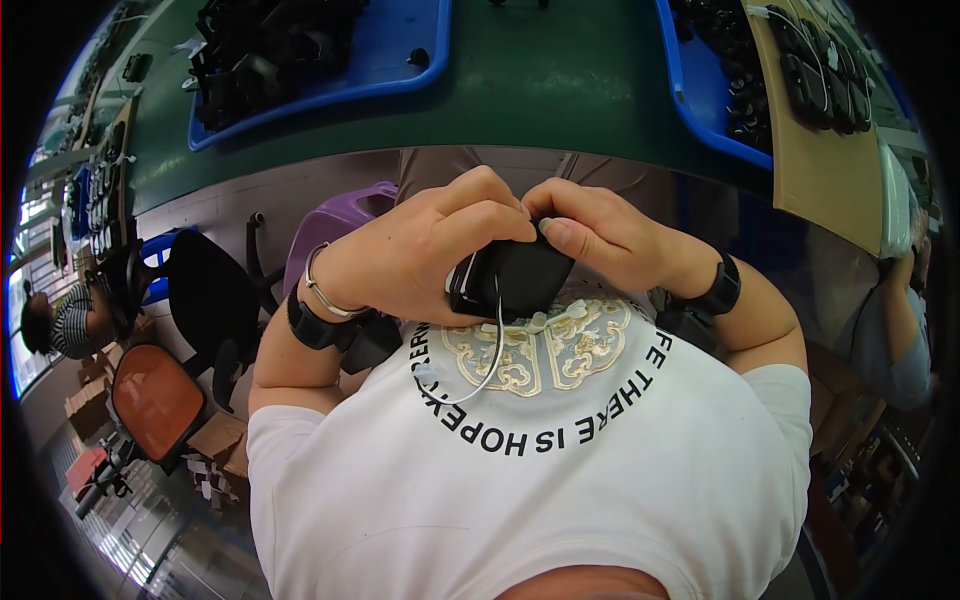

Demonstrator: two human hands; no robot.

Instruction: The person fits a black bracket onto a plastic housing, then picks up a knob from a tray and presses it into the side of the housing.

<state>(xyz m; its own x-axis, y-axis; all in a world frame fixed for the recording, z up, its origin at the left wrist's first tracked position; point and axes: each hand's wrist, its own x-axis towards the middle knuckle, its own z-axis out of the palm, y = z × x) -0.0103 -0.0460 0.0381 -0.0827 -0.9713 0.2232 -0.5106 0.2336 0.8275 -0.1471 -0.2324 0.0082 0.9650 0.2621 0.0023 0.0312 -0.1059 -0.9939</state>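
In front of my chest I hold a black boxy device (525, 285) with smooth sides; its exact kind I cannot make out. A thin white cable (499, 345) hangs from it and curves down against my shirt. My left hand (445, 235) is closed around its left side, with thumb and forefinger bent at its top edge. Opposite, my right hand (610, 235) is closed too, its thumb and finger pinching at the top right of the device. The fingertips of both hands nearly meet there, and they hide what lies between them.
A green table (560, 95) stretches ahead. On it are a blue tray (330, 106) of black parts at left and another blue tray (690, 112) at right, beside cardboard (805, 185) bearing several black devices with white cables. Chairs (155, 395) stand left; other people sit at both sides.
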